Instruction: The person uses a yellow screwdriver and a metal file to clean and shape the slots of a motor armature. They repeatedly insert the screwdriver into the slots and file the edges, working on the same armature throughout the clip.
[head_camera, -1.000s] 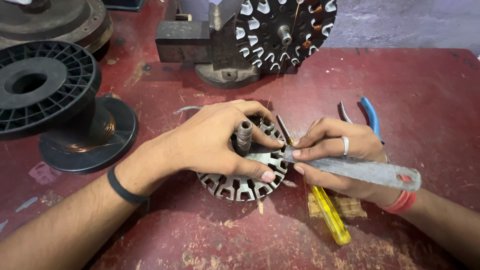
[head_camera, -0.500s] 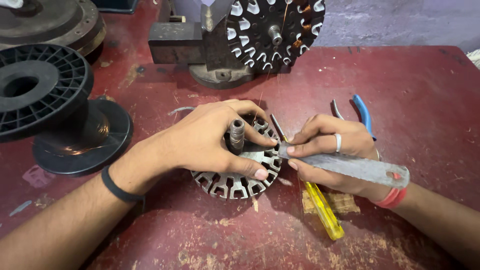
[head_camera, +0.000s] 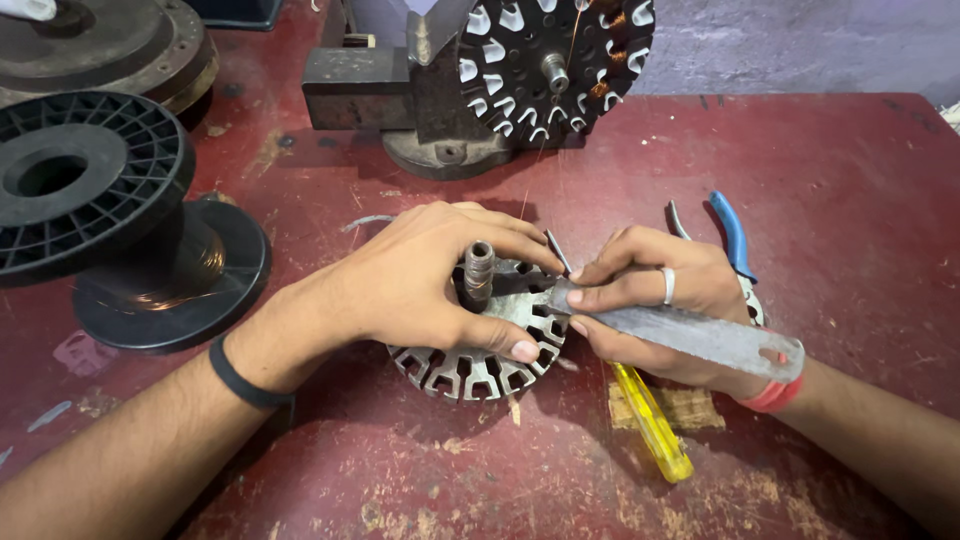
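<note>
At the far left a black plastic spool (head_camera: 90, 185) lies tipped on its side on the red worktable (head_camera: 850, 200), its lower flange flat on the surface and copper wire showing on its core, well apart from the hands. Behind it, at the table's back edge, sits a dark round metal part (head_camera: 110, 40).

The left hand (head_camera: 420, 280) is spread wide and pressed down over a slotted metal stator core (head_camera: 470, 350) that lies flat near the table's middle; thumb and fingers brace its rim, which seems meant to keep it from turning or sliding. A short threaded shaft (head_camera: 479, 272) stands upright out of the core's centre, between thumb and forefinger.

Behind, a vise (head_camera: 400, 90) clamps a 2nd slotted core (head_camera: 555, 65) on edge, a few copper windings in its slots.

The right hand (head_camera: 660, 300), wearing 1 ring, is closed around a flat grey metal blade (head_camera: 690, 335), forefinger laid along it so the tip meets a slot at the core's right rim; the low angle suits working inside the slot. Under this hand lie a yellow-handled screwdriver (head_camera: 655, 425) and a scrap of wood (head_camera: 690, 408); blue-handled pliers (head_camera: 735, 235) rest just beyond the knuckles, near at hand
</note>
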